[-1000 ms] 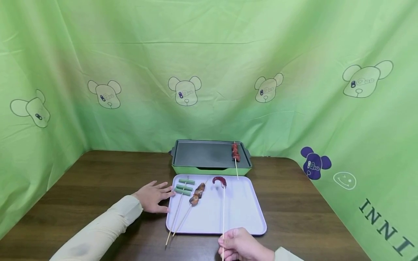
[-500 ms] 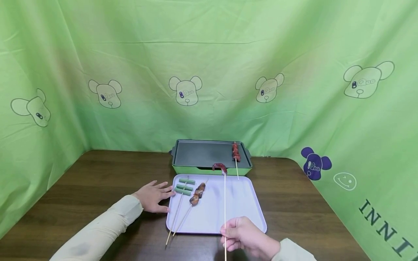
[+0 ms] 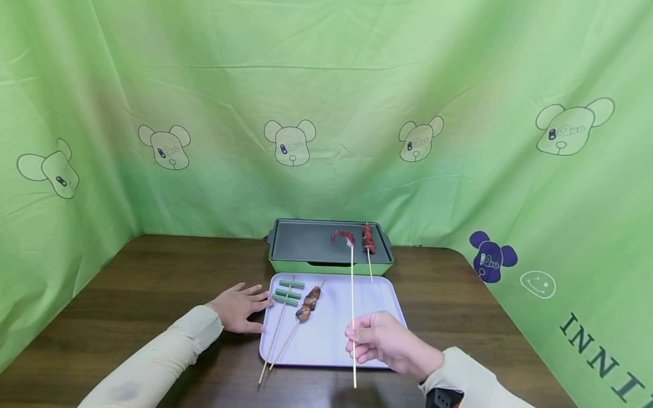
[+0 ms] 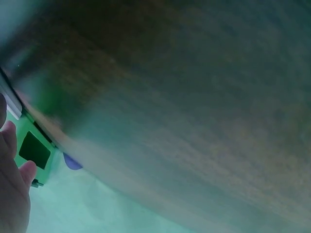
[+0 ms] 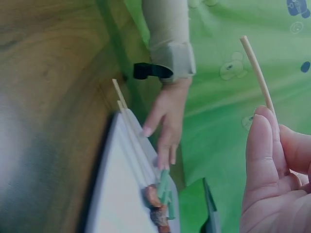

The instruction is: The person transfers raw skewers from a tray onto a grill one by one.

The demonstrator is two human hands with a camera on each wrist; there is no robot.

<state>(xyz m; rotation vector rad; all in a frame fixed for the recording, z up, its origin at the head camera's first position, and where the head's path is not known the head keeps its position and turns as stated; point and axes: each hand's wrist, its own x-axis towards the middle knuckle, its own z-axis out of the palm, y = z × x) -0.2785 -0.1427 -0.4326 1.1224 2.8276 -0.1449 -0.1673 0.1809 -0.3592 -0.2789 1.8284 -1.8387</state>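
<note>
My right hand [image 3: 380,340] pinches the wooden stick of a skewer between thumb and fingers, over the front of the white tray [image 3: 336,345]. A curled, dark red octopus tentacle [image 3: 344,235] tops that skewer and overlaps the grill's dark plate [image 3: 311,241] in the head view. The stick's bare end [image 5: 255,63] pokes out past the fingers in the right wrist view. My left hand [image 3: 241,309] lies with fingers spread at the tray's left edge. Beside it on the tray are a green vegetable skewer [image 3: 287,294] and a browned meat skewer [image 3: 308,305].
A red meat skewer [image 3: 368,238] lies at the right of the grill plate, its stick hanging over the front. The green grill body [image 3: 285,265] stands directly behind the tray on a brown wooden table [image 3: 194,260]. A green printed curtain [image 3: 326,85] encloses the back and sides.
My right hand has moved forward and up over the tray, carrying the octopus tentacle skewer from above the tray to over the grill plate. The left hand has stayed put.
</note>
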